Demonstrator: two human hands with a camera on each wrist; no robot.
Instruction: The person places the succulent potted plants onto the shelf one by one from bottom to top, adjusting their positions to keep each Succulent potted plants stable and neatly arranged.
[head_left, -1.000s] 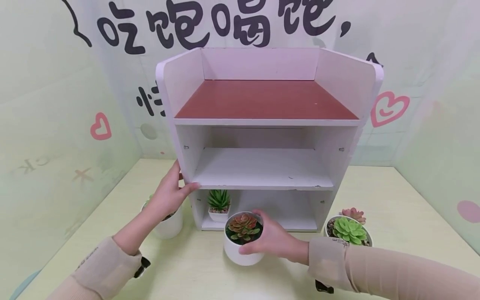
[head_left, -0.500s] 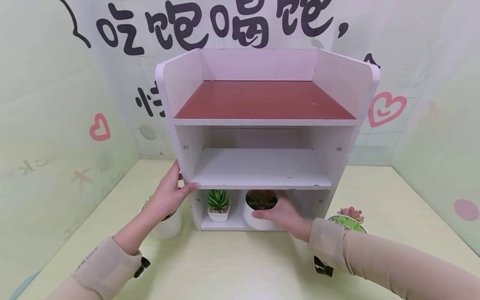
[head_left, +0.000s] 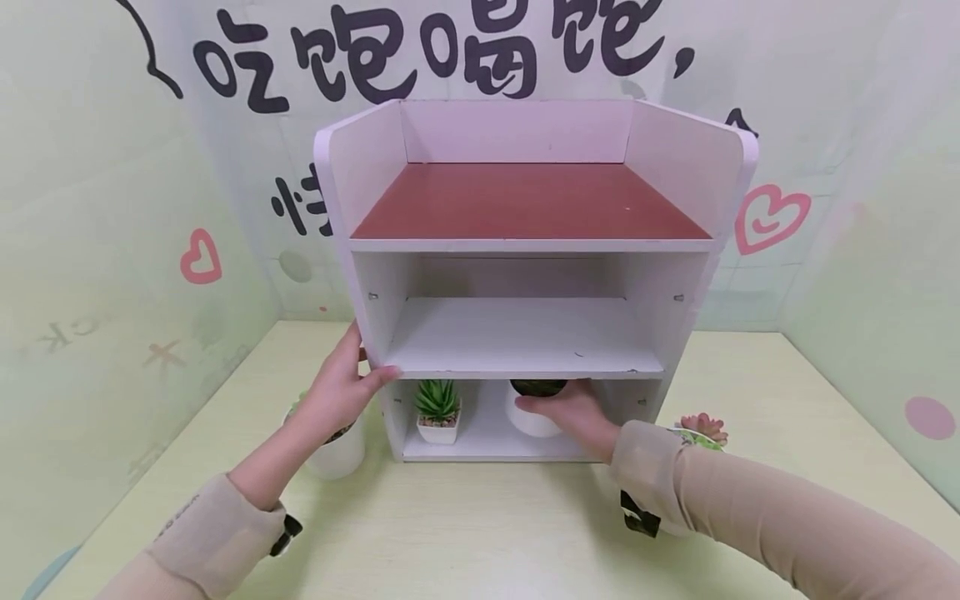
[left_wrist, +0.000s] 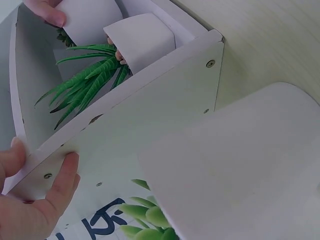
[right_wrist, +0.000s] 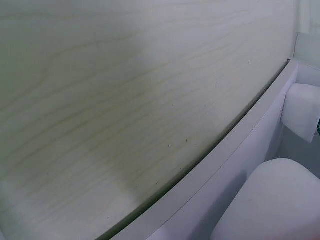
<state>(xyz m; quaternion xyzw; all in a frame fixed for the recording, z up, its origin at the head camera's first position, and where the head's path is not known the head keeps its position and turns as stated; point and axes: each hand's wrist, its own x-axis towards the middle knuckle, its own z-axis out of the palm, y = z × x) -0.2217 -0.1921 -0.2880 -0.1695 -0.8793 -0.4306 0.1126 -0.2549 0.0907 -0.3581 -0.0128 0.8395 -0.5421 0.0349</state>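
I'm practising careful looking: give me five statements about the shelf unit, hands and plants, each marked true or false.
1. The right hand holds a white pot. True.
2. The left hand is idle. False: it grips the shelf unit.
3. The spiky green plant stands in the bottom compartment. True.
4. The top surface is blue. False: it is red.
5. The pink succulent is inside the shelf unit. False: it stands outside.

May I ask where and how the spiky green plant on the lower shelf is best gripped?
Probably by opposite flat sides of its square white pot, from the open front of the cabinet: the middle shelf overhangs it, and leaves crowd its top.
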